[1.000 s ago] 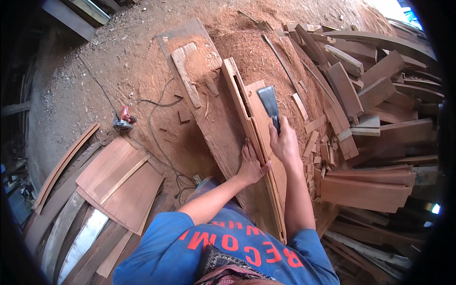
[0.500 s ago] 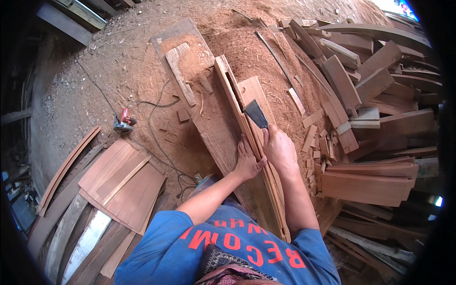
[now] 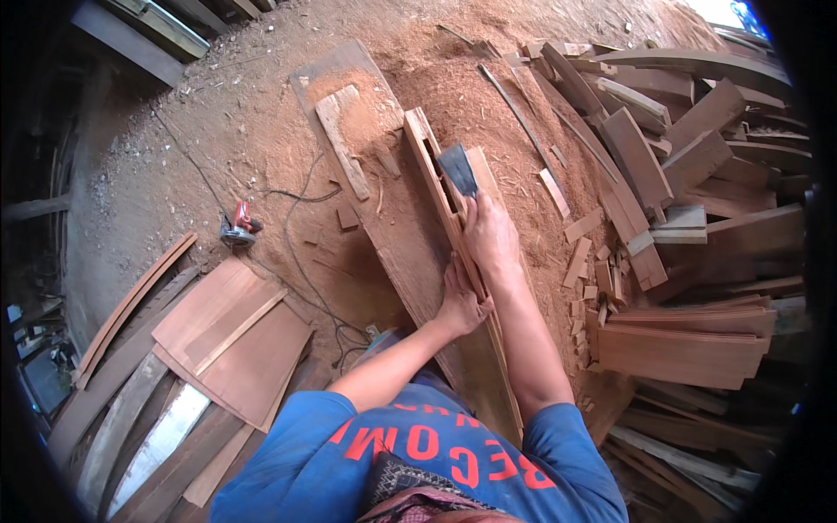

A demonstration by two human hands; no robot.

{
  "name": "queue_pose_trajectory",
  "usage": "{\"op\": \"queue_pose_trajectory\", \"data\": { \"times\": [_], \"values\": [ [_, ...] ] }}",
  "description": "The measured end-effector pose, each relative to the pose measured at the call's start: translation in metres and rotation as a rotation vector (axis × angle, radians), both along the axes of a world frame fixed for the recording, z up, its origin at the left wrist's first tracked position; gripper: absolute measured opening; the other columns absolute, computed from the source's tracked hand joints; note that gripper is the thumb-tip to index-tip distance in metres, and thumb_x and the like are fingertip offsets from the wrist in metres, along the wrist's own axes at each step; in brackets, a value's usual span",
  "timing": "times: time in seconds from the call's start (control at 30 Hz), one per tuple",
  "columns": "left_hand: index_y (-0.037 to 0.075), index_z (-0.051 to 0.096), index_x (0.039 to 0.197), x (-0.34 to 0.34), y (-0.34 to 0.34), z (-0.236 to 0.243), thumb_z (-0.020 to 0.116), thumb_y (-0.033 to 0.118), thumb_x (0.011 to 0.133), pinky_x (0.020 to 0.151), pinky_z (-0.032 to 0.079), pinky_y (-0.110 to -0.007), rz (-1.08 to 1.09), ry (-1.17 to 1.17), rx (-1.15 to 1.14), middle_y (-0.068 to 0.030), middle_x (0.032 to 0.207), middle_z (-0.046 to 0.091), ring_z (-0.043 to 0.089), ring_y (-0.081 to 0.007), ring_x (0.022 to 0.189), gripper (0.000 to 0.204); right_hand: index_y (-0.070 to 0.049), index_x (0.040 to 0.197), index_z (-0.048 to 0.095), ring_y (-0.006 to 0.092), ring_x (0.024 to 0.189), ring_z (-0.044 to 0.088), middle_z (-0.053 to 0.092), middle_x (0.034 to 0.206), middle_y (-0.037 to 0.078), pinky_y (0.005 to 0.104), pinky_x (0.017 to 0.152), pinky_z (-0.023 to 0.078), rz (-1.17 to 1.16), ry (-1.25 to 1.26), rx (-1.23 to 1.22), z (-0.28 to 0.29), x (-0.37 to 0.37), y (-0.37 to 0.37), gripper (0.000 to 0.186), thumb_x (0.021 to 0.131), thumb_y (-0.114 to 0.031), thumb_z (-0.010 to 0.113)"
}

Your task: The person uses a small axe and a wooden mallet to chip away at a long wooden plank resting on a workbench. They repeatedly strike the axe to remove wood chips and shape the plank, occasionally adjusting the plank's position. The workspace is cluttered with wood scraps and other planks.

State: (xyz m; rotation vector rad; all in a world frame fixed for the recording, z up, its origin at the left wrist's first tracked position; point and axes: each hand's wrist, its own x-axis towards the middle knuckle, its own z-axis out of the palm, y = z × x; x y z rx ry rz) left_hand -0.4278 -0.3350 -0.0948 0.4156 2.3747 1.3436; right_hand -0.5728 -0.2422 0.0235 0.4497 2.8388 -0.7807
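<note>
Head view: a long narrow wooden strip [image 3: 445,218] lies on a broad plank [image 3: 384,253], its long axis running from the upper middle of the frame down toward the lower middle, toward the person's body. The right hand [image 3: 491,237] sits at frame centre, fingers clamped on the handle of a wide flat chisel [image 3: 457,169], whose blade points up-frame, in line with the strip. The left hand [image 3: 460,301] lies just below and left of the right, fingers closed down over the strip's edge, pressing it to the plank. The right hand is therefore the farther one up the strip. Reddish sawdust [image 3: 488,96] lies beyond the blade; cut boards [image 3: 689,349] are stacked at right; a small red power tool [image 3: 237,228] rests at left.
</note>
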Motion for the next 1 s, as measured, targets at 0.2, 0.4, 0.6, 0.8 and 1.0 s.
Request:
{"op": "queue_pose_trajectory", "data": {
  "times": [0.2, 0.4, 0.6, 0.8, 1.0],
  "values": [
    [-0.019, -0.003, 0.156, 0.007, 0.009, 0.003, 0.041, 0.080, 0.093, 0.122, 0.012, -0.069, 0.049, -0.050, 0.004, -0.0487, 0.160, -0.001, 0.007, -0.0647, 0.148, 0.125, 0.002, 0.114, 0.067, 0.0522, 0.089, 0.069, 0.070, 0.093, 0.034, 0.0591, 0.080, 0.055, -0.023, 0.075, -0.099, -0.022, -0.017, -0.001, 0.032, 0.106, -0.025, 0.053],
    [-0.019, -0.006, 0.156, 0.001, 0.003, 0.006, 0.052, 0.075, 0.091, 0.124, 0.014, -0.066, -0.050, -0.042, -0.138, -0.0496, 0.159, 0.001, 0.012, -0.0636, 0.147, 0.128, 0.002, 0.102, 0.068, 0.0535, 0.085, 0.067, 0.068, 0.088, 0.034, 0.0611, 0.076, 0.052, -0.044, 0.104, -0.200, -0.031, -0.033, -0.002, 0.031, 0.106, -0.026, 0.054],
    [-0.017, -0.010, 0.156, 0.013, 0.009, -0.003, 0.056, 0.067, 0.091, 0.125, 0.015, -0.065, 0.017, -0.040, -0.119, -0.0500, 0.158, 0.002, 0.014, -0.0633, 0.146, 0.125, 0.001, 0.100, 0.069, 0.0540, 0.082, 0.067, 0.067, 0.082, 0.034, 0.0611, 0.073, 0.052, -0.038, 0.093, -0.232, -0.031, -0.052, 0.007, 0.031, 0.105, -0.025, 0.054],
    [-0.018, -0.008, 0.156, 0.001, 0.002, 0.013, 0.052, 0.069, 0.092, 0.124, 0.015, -0.065, -0.009, -0.036, -0.076, -0.0506, 0.158, 0.001, 0.014, -0.0640, 0.146, 0.124, 0.001, 0.105, 0.068, 0.0561, 0.089, 0.065, 0.067, 0.090, 0.035, 0.0600, 0.077, 0.052, -0.017, 0.159, -0.215, -0.045, -0.072, -0.004, 0.032, 0.107, -0.027, 0.053],
    [-0.017, -0.009, 0.156, -0.004, 0.002, -0.003, 0.051, 0.073, 0.091, 0.124, 0.015, -0.066, 0.010, -0.018, -0.101, -0.0492, 0.159, -0.001, 0.013, -0.0646, 0.147, 0.127, 0.002, 0.102, 0.068, 0.0537, 0.085, 0.068, 0.068, 0.086, 0.036, 0.0608, 0.076, 0.053, 0.037, 0.172, -0.233, -0.048, -0.085, -0.005, 0.033, 0.106, -0.026, 0.052]
  ]
}}
